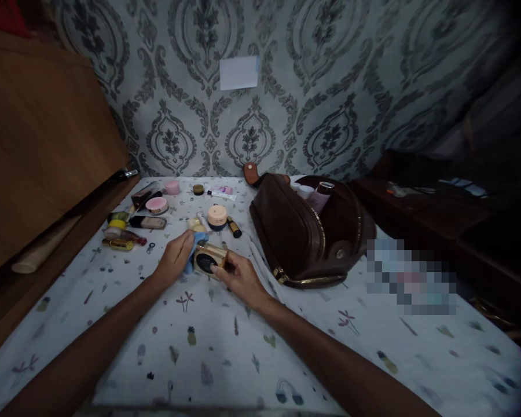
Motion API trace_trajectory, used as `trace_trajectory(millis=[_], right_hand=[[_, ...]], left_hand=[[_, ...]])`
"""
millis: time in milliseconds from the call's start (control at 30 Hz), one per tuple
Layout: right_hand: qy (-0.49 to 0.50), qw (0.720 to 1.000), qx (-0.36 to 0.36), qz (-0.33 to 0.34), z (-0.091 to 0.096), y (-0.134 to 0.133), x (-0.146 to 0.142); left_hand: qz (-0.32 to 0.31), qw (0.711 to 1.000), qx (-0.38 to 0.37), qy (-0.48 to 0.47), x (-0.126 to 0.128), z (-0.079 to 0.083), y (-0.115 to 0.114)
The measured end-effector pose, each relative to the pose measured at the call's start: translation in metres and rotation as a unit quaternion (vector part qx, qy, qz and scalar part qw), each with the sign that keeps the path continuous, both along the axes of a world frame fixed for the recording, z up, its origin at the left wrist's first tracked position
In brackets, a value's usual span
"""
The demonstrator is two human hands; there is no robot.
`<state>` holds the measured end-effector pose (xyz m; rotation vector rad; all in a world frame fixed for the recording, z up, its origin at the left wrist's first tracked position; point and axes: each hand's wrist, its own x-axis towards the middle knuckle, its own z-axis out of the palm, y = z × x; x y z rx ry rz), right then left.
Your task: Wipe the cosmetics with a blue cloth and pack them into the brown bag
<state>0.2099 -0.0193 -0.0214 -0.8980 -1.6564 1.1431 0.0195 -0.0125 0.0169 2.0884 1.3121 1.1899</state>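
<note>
My right hand (239, 277) grips a gold compact (208, 260) with a dark round top, held just above the patterned sheet (226, 347). Closed on a small blue cloth (194, 250), my left hand (176, 255) presses it against the compact's left side. Both hands meet at the middle of the surface, a little left of the brown bag (306, 237).
The brown leather bag lies open with bottles (319, 196) inside. Several cosmetics lie scattered at the back left: a pink jar (157, 204), a peach jar (217, 216), tubes and lipsticks. A wooden board (39, 145) stands to the left, dark furniture (438, 202) to the right.
</note>
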Motion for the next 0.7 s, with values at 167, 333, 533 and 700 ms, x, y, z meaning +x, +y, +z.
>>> trace_trajectory(millis=[167,333,533,700], right_hand=[[0.081,0.995,-0.056,-0.008,0.0,0.004,0.0],[0.168,0.979,-0.118,-0.013,0.005,0.006,0.001],[0.242,0.95,-0.197,0.025,0.008,0.006,0.006],[0.319,0.902,-0.287,0.054,0.009,0.008,0.007]], left_hand=[[-0.001,0.999,-0.036,0.009,-0.001,-0.005,0.003],[-0.043,0.998,0.003,0.055,-0.003,-0.015,0.005],[-0.097,0.992,0.013,0.074,-0.008,-0.017,0.004],[-0.092,0.995,-0.033,0.013,-0.006,-0.012,0.003]])
